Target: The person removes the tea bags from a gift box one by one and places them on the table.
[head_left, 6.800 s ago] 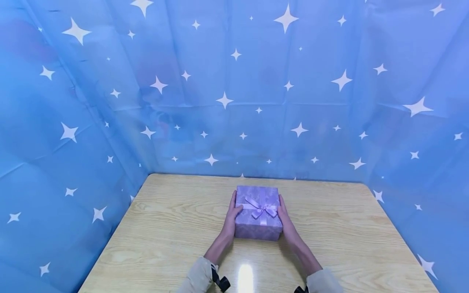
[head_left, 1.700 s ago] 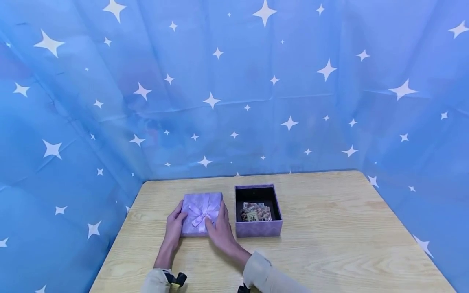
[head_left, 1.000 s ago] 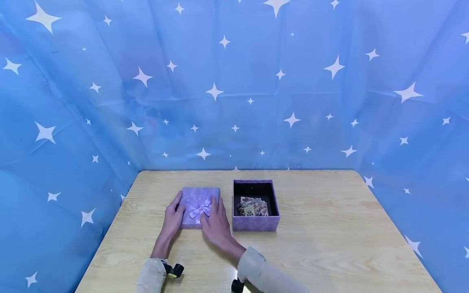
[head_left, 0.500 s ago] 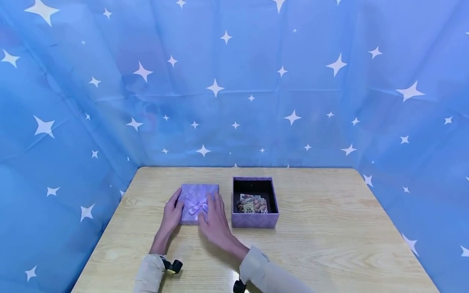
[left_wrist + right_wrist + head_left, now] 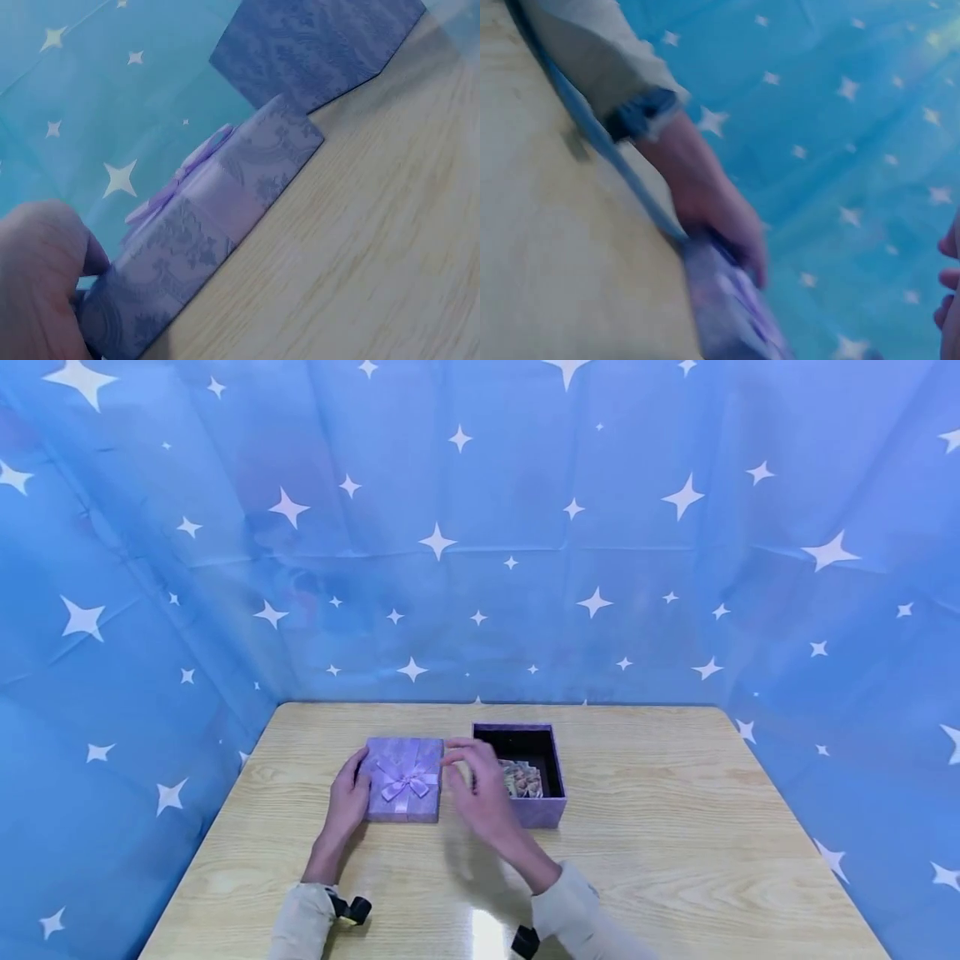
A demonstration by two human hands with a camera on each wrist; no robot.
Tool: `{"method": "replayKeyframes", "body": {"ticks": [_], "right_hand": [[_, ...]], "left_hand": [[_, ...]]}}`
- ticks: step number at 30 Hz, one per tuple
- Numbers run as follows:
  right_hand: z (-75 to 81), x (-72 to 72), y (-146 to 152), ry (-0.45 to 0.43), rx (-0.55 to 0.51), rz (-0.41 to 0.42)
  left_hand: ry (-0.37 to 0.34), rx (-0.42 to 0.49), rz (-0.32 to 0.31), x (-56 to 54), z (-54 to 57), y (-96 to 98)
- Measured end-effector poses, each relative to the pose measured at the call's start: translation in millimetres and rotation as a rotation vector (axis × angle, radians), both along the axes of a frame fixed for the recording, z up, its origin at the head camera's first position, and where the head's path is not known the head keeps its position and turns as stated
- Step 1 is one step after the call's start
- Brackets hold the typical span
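Purple patterned card is making up both pieces here; the lid (image 5: 416,758) is lying top-up on the wood-grain table (image 5: 675,827), a lilac ribbon bow (image 5: 406,785) sitting on it; the box (image 5: 542,814) is standing uncovered near the lid's right side, showing a black inside. Small printed pieces (image 5: 525,779) are lying in a heap on the box floor, partly hiding behind the right hand (image 5: 483,789); any lettering on them is coming out too small for me to read.

Left hand (image 5: 347,802) is gripping the lid's left edge, thumb lying over the top; the left wrist view is showing the thumb near the lid's corner. Right hand is hovering between lid and box, half in front of the box's left wall; its fingers are bending loosely, thumb standing apart from them, holding nothing. Both arms are wearing pale sleeves (image 5: 585,914); black wrist cameras (image 5: 359,910) are sitting by the cuffs; blue cloth (image 5: 510,485) with white stars is hanging behind.
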State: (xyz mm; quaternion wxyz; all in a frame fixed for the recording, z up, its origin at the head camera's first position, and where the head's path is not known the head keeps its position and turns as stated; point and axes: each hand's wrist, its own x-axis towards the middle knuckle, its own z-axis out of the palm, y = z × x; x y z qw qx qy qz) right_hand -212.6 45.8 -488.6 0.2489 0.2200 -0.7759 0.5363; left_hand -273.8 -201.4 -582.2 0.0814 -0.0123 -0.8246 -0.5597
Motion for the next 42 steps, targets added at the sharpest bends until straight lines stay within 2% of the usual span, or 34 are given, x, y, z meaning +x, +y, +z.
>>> {"method": "replayKeyframes", "body": {"ticks": [3,4,7,9,11,15,18,21,24,28,34,38,40,42], "right_hand": [[5.5,-5.1,27,0.061,-0.022,-0.062],[7.0,-6.3,36,0.056,-0.025,-0.077],[8.7,-8.5,64,0.005,-0.036,-0.121],[9.1,-9.2,81,-0.05,-0.045,-0.149],[7.8,-10.7,96,-0.077,-0.052,-0.18],[0.6,-15.0,118,-0.11,-0.037,-0.236],[-7.2,-17.5,128,-0.175,-0.015,-0.252],[-15.7,-18.1,134,-0.242,-0.009,-0.26],[-23.7,-18.1,136,-0.268,-0.002,-0.27],[-30.3,-20.2,135,-0.239,0.033,-0.269],[-32.6,-26.7,130,-0.147,0.102,-0.22],[-32.6,-32.9,130,-0.074,0.269,-0.18],[-29.4,-35.6,130,-0.064,0.37,-0.136],[-23.5,-38.0,128,-0.09,0.468,-0.076]], "left_hand": [[0.065,-0.105,0.055,4.3,3.7,3.6],[0.089,-0.139,0.085,6.8,6.0,5.7],[0.223,-0.191,0.176,11.7,15.0,17.6],[0.268,-0.156,0.185,14.8,24.5,31.3],[0.296,-0.076,0.138,15.7,35.0,49.6],[0.188,0.1,0.01,18.0,54.4,93.2],[0.075,0.21,-0.07,18.3,61.5,128.2],[-0.037,0.25,-0.119,18.4,62.2,158.2],[-0.088,0.248,-0.162,19.7,61.2,178.5],[-0.091,0.248,-0.194,20.7,59.5,188.3],[-0.15,0.278,-0.203,15.4,54.2,185.6],[-0.169,0.287,-0.218,12.1,50.9,184.1],[-0.17,0.29,-0.226,11.9,49.4,183.6],[-0.175,0.29,-0.232,12.3,48.4,182.9]]}}
